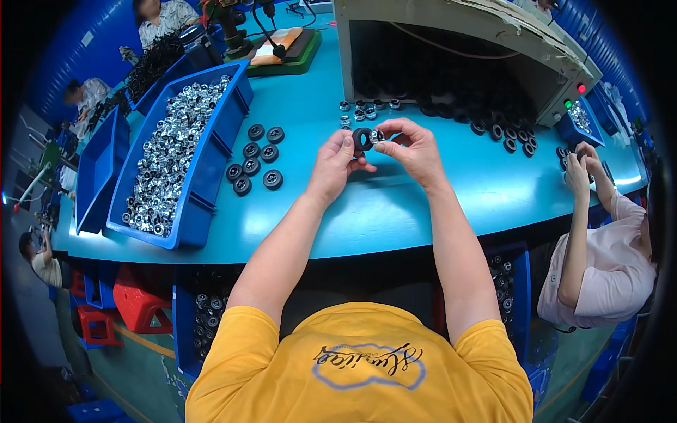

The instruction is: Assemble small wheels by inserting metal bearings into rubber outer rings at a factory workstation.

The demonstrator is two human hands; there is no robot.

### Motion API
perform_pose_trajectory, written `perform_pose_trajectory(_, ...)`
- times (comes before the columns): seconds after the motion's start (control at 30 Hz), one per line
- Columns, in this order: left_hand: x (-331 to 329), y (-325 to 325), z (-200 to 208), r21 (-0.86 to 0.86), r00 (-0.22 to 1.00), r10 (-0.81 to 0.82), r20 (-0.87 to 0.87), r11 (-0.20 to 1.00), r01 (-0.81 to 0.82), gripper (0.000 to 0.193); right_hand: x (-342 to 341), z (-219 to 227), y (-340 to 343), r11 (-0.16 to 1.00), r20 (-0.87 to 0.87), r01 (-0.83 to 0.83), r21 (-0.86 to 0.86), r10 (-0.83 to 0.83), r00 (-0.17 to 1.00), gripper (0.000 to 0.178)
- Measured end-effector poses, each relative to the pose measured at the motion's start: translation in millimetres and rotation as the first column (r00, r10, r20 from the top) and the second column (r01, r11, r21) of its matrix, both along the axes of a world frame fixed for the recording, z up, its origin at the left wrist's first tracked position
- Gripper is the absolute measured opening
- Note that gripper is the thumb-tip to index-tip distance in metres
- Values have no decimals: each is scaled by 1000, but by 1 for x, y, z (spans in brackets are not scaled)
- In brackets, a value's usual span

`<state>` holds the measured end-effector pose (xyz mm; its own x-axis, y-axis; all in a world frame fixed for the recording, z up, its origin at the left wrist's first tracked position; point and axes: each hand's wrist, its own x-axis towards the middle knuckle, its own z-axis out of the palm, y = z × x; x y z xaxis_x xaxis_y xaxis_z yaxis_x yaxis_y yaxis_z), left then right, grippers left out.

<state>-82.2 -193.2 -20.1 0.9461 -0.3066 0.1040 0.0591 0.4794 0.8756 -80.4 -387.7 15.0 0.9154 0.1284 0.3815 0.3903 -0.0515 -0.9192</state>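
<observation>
Over the blue-green table [338, 218], my left hand [333, 168] is closed on a small black rubber tyre [362, 139]. Against the tyre's right side sits a shiny chrome wheel hub [376, 137], pinched between the thumb and fingers of my right hand [416, 151]. The hub and tyre touch or nearly touch; whether the hub is inside the tyre I cannot tell. Just beyond my hands lie several loose chrome hubs [360, 115]. To the left is a group of black wheels [251, 166] lying flat on the table.
A blue bin [185, 236] full of chrome hubs stands left, beside another blue tray [99, 173]. Ahead right is a metal-framed box machine [345, 49] with black tyres [493, 127] before it. A green-based press [303, 60] stands behind. A co-worker's hands [582, 169] work at far right.
</observation>
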Motion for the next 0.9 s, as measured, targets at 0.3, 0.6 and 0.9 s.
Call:
perform_pose_trajectory(0.3,0,0,2,59,1000,-2,14,998,1,26,-7,2,12,948,220,211,-239,-159,962,26)
perform_pose_trajectory(0.6,3,3,-2,131,997,27,73,991,-36,24,-11,0,21,945,299,238,-226,-165,940,24)
perform_pose_trajectory(0.9,-4,-5,8,191,982,77,171,976,-109,29,-11,-6,26,932,386,286,-221,-186,903,23)
